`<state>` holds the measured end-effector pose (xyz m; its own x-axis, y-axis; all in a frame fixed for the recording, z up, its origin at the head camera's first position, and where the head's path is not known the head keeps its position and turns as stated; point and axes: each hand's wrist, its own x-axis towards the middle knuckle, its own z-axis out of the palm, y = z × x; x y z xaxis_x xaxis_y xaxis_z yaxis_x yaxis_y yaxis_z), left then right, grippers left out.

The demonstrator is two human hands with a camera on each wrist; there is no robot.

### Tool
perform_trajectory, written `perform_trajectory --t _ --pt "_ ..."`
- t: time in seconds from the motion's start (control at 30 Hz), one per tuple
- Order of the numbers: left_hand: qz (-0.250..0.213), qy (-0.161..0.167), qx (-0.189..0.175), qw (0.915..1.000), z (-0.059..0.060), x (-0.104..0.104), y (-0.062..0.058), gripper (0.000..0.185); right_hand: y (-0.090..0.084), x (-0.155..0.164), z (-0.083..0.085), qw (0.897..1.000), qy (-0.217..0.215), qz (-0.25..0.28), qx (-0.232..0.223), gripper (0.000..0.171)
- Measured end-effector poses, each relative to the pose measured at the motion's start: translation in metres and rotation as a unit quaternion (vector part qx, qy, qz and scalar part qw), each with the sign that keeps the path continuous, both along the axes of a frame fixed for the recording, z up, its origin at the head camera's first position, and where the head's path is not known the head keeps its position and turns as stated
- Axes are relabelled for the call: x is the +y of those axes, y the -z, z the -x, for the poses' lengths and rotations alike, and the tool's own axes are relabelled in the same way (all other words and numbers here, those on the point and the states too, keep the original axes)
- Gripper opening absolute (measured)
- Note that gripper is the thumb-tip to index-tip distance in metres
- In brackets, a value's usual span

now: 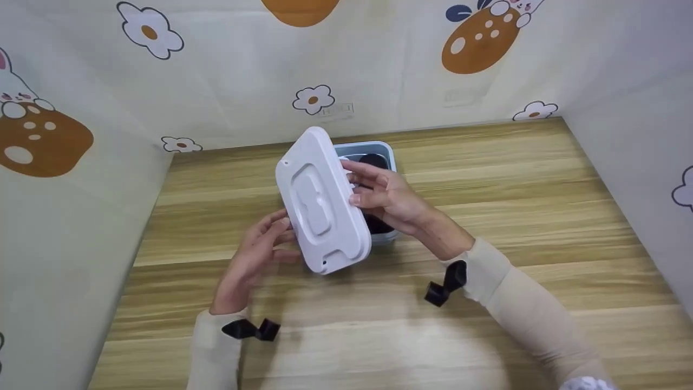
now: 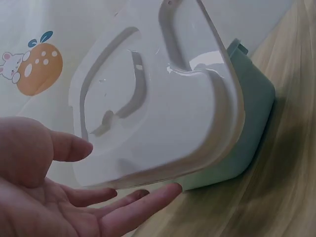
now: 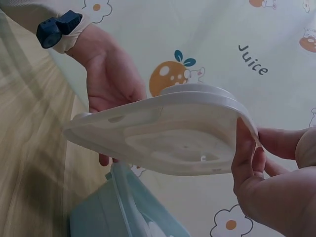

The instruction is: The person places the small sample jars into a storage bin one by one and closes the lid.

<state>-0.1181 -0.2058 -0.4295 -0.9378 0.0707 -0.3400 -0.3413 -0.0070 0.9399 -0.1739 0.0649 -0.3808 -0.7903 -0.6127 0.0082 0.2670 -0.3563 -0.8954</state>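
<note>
A white plastic lid point(image 1: 335, 216) with a recessed grip is held tilted over the left side of a pale blue box point(image 1: 385, 147). My right hand point(image 1: 398, 203) pinches the lid's right edge, thumb on the top face and fingers on the underside, as the right wrist view shows. At the opposite edge is my left hand point(image 1: 262, 246). In the left wrist view its thumb and fairly straight fingers point(image 2: 140, 210) lie loosely about the lid's rim. Dark round things point(image 1: 373, 161) show inside the box; the lid and right hand hide much of the rest.
The box stands on a wood-grain tabletop point(image 1: 514, 216), toward the back. Behind rises a pale printed curtain point(image 1: 227, 92) with flowers and oranges, and similar sheets close both sides. A black wrist camera point(image 1: 252, 329) sits on the left cuff, another wrist camera point(image 1: 446, 284) on the right.
</note>
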Motion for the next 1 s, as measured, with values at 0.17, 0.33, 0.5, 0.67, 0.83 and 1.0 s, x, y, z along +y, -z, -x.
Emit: perform_trajectory --t 0.17,0.33,0.5,0.67,0.83,1.0 --pt "-0.006 0.008 0.000 0.9999 0.006 0.005 -0.001 0.052 0.005 0.012 0.003 1.000 0.005 0.019 -0.003 0.070" --pt "0.017 0.002 0.020 0.9997 0.011 0.004 -0.007 0.057 0.013 0.024 0.008 0.999 0.038 -0.005 -0.001 0.068" --pt "0.079 0.007 0.033 0.9964 0.020 0.006 -0.018 0.058 0.024 0.032 0.013 0.995 0.086 -0.053 0.014 0.069" --pt "0.120 0.009 0.028 0.9923 0.032 0.012 -0.026 0.059 0.032 0.040 0.017 0.982 0.134 -0.128 0.030 0.066" --pt "0.146 0.017 0.034 0.9886 0.042 0.020 -0.030 0.061 0.034 0.047 0.020 0.966 0.164 -0.197 0.035 0.061" --pt "0.176 0.030 0.031 0.9835 0.051 0.025 -0.029 0.062 0.037 0.046 0.023 0.952 0.187 -0.241 0.036 0.056"
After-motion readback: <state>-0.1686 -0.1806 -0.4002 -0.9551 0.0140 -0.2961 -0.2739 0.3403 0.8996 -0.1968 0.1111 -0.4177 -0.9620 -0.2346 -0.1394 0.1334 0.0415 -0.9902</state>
